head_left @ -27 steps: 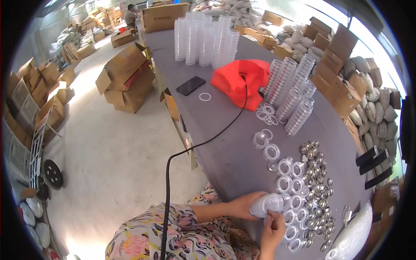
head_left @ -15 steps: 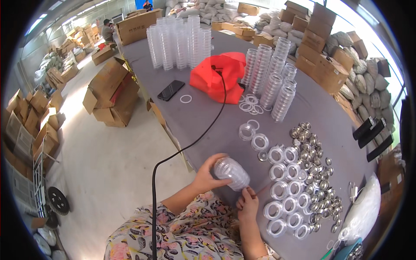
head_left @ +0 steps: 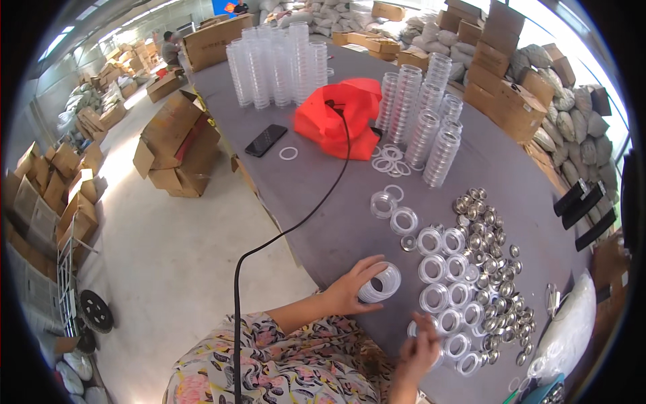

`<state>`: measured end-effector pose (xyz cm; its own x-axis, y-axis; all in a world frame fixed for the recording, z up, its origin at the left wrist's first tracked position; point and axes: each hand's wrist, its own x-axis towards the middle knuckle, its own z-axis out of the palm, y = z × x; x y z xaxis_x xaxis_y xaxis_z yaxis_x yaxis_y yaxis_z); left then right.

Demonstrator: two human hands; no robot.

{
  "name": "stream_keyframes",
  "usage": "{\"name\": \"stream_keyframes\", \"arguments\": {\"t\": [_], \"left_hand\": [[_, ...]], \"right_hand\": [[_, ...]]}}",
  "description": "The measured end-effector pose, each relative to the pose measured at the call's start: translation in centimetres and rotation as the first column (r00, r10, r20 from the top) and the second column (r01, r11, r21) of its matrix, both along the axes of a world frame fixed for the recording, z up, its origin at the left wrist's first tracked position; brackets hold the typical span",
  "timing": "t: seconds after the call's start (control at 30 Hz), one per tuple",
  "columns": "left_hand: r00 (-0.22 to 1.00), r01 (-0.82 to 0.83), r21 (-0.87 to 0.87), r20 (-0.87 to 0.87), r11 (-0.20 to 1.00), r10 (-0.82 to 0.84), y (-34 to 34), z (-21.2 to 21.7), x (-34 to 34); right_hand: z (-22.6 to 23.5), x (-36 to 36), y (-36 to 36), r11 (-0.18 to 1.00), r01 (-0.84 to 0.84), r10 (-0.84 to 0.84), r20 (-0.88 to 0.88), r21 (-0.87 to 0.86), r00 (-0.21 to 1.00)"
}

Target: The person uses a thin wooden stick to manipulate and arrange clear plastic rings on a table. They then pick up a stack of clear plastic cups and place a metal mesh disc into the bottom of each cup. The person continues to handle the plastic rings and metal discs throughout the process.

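Our right hand [head_left: 418,349] has shifted from the clear plastic ring stack [head_left: 378,285] to the loose rings [head_left: 448,295]; its grip we cannot tell. Left of them, our left hand [head_left: 353,289] clasps the stack, best kept straight.

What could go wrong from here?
1. The left hand holds a tilted stack of clear rings; some might slide out.
2. The right hand, close to the loose clear rings, might nudge them out of place.
3. The black cable crosses the table edge and might snag.
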<state>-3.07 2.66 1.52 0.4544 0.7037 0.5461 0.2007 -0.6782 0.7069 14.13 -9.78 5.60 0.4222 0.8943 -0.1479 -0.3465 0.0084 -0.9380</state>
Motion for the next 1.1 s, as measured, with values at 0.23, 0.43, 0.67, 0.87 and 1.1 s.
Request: {"name": "stream_keyframes", "arguments": {"t": [0.23,0.43,0.67,0.87,1.1], "left_hand": [[0.992,0.104,-0.017,-0.069,0.994,-0.105,1.3,-2.4,-0.3],[0.995,0.08,-0.234,-0.045,0.969,-0.093,1.8,-1.1,-0.2],[0.892,0.262,-0.288,0.437,0.921,-0.117,8.3,4.4,5.4],[0.908,0.308,-0.291,0.374,0.906,-0.189,19.6,7.0,17.0],[0.954,-0.3,0.077,0.041,0.951,0.298,28.9,4.9,27.0]], "right_hand": [[0.3,9.9,-5.5,0.775,0.448,-0.262,-0.42,0.445,0.869],[-3.2,13.3,-10.2,0.591,0.776,-0.8,0.039,0.221,0.599],[-8.9,13.8,-13.4,0.476,0.851,-0.816,0.47,0.219,0.336],[-9.5,12.8,-12.3,0.623,0.745,-0.604,0.752,0.239,0.264],[-9.2,13.3,-11.6,0.639,0.695,-0.563,0.816,0.33,0.13]]}}
